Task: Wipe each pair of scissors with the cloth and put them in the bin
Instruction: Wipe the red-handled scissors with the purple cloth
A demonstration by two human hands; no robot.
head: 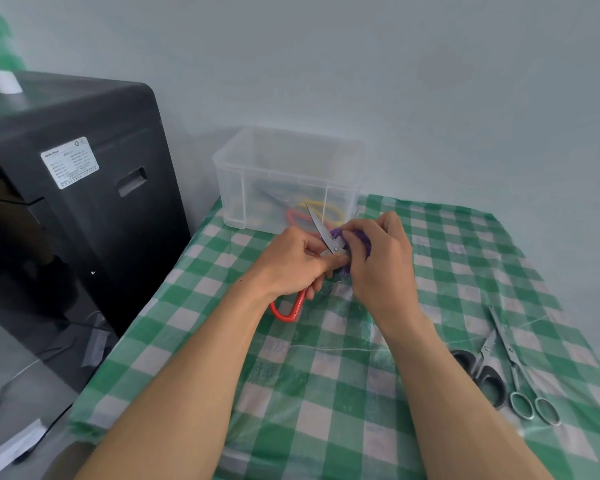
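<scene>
On my feed, far left, I've got a black machine [84, 202] standing off the table's [326, 393] left edge. The clear bin [284, 174] sits at the table's far left corner, and a few scissors in the bin [323, 206] show yellow and pinkish handles through the wall. Just in front of it, the left hand [291, 265] is curled round the red-handled scissors [323, 228]. A red loop pokes out below the palm and the blades point up toward the bin. The right hand [381, 261] is touching distance away, fingers clenched on the purple cloth [361, 237], which is bunched against the blades near the pivot. Toward the near right corner, well apart from the hands, the black-handled scissors [482, 368] lie flat on the checked cover with the all-metal scissors [516, 375] just beside them.
</scene>
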